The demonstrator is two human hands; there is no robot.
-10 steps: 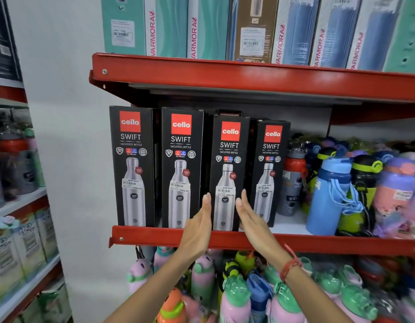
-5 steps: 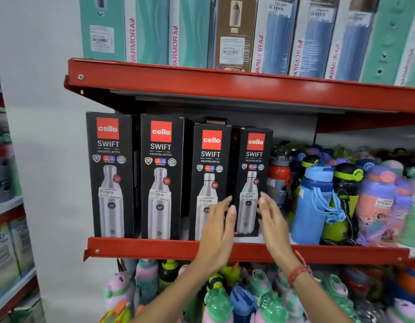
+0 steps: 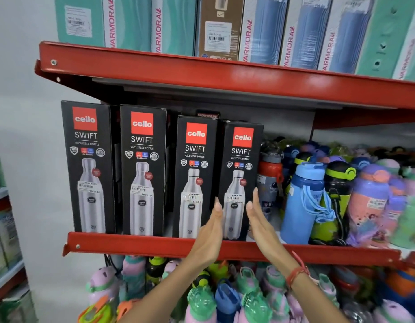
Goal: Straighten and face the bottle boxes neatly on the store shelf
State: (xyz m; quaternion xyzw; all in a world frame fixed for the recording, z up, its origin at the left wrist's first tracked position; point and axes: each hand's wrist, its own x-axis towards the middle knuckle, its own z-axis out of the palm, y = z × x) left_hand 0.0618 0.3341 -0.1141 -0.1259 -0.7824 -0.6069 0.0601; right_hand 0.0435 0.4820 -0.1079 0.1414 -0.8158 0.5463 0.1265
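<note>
Several black Cello Swift bottle boxes stand upright in a row on the red shelf [image 3: 136, 244]. The rightmost box [image 3: 242, 159] sits between my two hands. My left hand [image 3: 210, 236] lies flat with straight fingers along its left edge, beside the third box [image 3: 195, 164]. My right hand [image 3: 260, 222], also flat, is at the box's right side. Neither hand curls round the box. The two left boxes [image 3: 87, 164] [image 3: 142, 169] are taller and stand slightly apart.
Loose coloured bottles crowd the shelf right of the boxes, nearest a red-capped one [image 3: 269, 178] and a blue one [image 3: 303, 206]. Teal and blue Varmora boxes [image 3: 260, 31] fill the shelf above. More bottles [image 3: 202, 304] sit below. A white wall stands at left.
Both hands moved right, from framing the third box to framing the rightmost box. The camera moved closer to the shelf.
</note>
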